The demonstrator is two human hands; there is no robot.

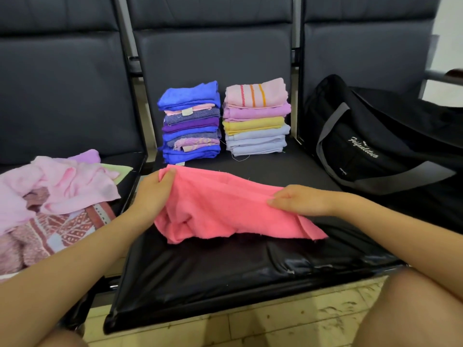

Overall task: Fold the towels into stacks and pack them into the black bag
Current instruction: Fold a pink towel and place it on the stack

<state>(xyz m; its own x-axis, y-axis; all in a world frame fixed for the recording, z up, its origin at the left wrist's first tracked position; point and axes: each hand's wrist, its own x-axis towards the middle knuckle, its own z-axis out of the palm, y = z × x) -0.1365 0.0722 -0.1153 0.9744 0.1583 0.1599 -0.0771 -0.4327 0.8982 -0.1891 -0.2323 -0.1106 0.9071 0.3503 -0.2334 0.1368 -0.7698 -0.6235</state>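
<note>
A coral-pink towel (220, 206) hangs loosely over the middle black seat (225, 271). My left hand (152, 194) grips its far left corner, and my right hand (298, 200) pinches its right edge. Behind it stand two folded stacks: a blue and purple stack (191, 122) on the left, and a pastel stack (256, 117) of pink, lilac, yellow and pale blue on the right. The black bag (380, 136) with grey straps sits on the right seat, with its opening facing away.
A heap of unfolded pink, lilac and patterned towels (52, 204) lies on the left seat. Black seat backs rise behind everything. Tiled floor (275, 321) and my knees fill the bottom of the view.
</note>
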